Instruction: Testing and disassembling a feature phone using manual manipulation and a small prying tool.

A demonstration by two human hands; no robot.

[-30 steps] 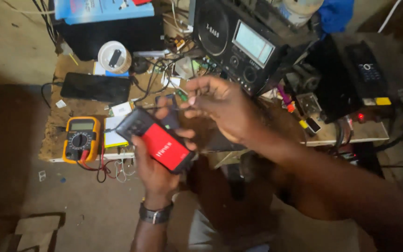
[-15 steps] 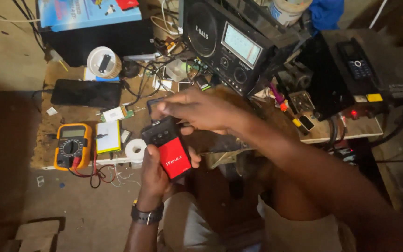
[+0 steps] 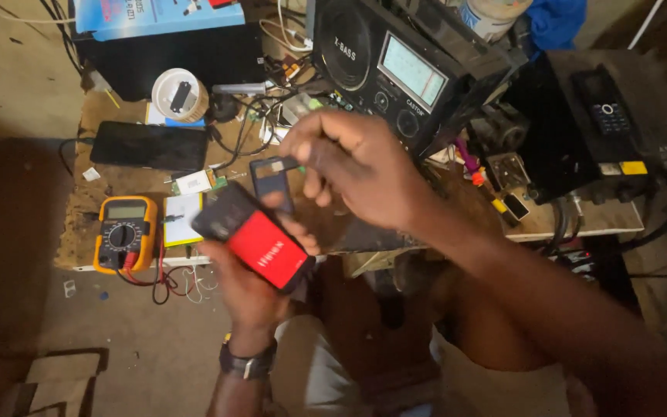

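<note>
— So, from the head camera, what does the left hand (image 3: 252,289) hold?

— A black phone with a red battery (image 3: 260,247), gripped from below, fingers curled round its edges, above the bench's front edge.

— And the right hand (image 3: 357,166)?

— Fingers bent and pinched on a small dark cover piece (image 3: 272,179), just above the phone.

— Around them?

— A yellow multimeter (image 3: 123,233) sits left on the wooden workbench (image 3: 117,181); a black radio (image 3: 395,66) stands behind.

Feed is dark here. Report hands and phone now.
Left hand grips red-and-black phone. Right hand pinches small dark flat part above it. Nothing between them.
</note>
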